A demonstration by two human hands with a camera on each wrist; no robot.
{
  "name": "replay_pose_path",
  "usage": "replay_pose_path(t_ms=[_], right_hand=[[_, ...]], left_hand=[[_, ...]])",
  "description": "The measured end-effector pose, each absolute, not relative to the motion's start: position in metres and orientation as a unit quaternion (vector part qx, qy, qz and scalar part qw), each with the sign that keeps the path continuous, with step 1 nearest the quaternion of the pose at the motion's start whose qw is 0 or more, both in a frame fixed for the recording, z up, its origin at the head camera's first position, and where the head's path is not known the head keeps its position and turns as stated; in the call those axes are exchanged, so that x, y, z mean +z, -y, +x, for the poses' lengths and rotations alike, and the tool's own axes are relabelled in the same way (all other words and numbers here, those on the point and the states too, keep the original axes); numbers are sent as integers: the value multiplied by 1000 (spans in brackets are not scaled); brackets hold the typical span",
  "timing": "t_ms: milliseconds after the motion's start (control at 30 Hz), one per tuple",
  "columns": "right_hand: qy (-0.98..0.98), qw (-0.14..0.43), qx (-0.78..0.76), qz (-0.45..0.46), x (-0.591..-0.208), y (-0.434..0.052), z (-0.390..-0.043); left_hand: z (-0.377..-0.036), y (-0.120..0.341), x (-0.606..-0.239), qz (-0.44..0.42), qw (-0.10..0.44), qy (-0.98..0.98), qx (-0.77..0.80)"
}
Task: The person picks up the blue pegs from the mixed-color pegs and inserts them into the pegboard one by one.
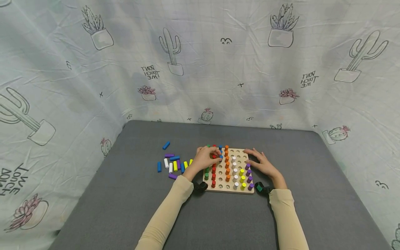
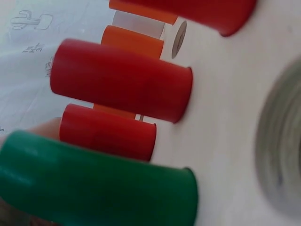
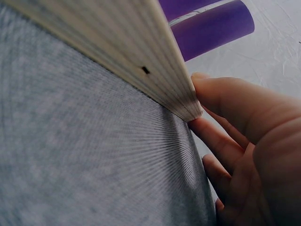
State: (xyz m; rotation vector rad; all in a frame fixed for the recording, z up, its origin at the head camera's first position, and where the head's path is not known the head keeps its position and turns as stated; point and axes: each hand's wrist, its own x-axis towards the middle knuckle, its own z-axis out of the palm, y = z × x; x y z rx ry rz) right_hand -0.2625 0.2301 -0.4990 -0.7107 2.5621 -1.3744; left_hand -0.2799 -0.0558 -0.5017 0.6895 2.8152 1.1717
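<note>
A wooden pegboard (image 1: 238, 156) lies on the grey table, with columns of green, red, blue, orange, white, yellow and purple pegs standing in it. My left hand (image 1: 218, 153) hovers over the board's far left corner, fingers curled around what looks like a blue peg (image 1: 221, 157) beside the red column. The left wrist view shows a green peg (image 2: 94, 183) and red pegs (image 2: 122, 80) close up on the board. My right hand (image 1: 251, 157) lies flat at the board's right side. Its fingers (image 3: 235, 99) touch the board's edge (image 3: 141, 52) beneath purple pegs (image 3: 216, 28).
Several loose pegs (image 1: 173, 164) in blue, purple, white and yellow lie on the grey table (image 1: 125, 194) left of the board; one blue peg (image 1: 166, 145) sits apart, farther back. A cactus-print sheet (image 1: 200, 69) walls in the table at the back and sides.
</note>
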Motion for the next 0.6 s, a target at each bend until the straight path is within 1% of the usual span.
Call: replay_pose_path(t_ms=[167,333,600], right_hand=[[-855,76,-457,-235,-498,-229,-262],[-852,80,-463,-232,-500,-230,-264],[-860,69,-453,-226,-525,-239,-277]], left_hand=[[-280,57,-502,222,5,-900,376],[-281,58,-501,222,-8,-899,377],[-284,63,-499,236,-35,-890,389]])
